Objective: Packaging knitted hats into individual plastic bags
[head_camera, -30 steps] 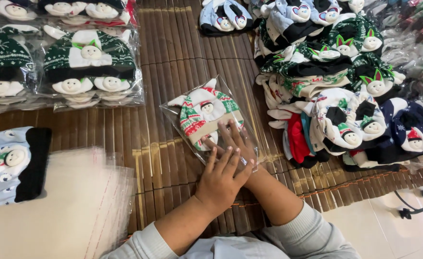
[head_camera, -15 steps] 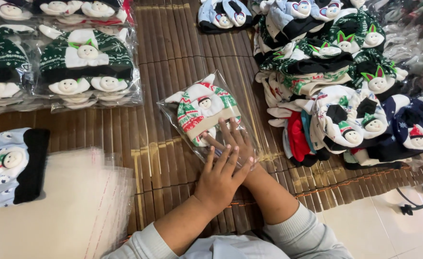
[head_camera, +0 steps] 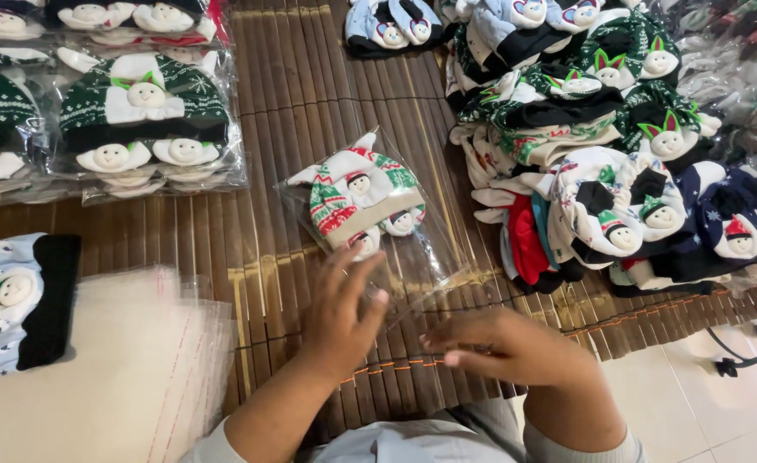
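Left hand [head_camera: 340, 313] just below the bagged snowman hat [head_camera: 358, 199], fingertips on its clear bag.

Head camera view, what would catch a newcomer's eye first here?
The red, green and white knit hat in a clear bag lies mid-mat, with the left hand pressing the bag's open end and the right hand just beside it. A heap of loose snowman hats fills the right, bagged green hats the upper left, and a stack of clear bags the lower left.
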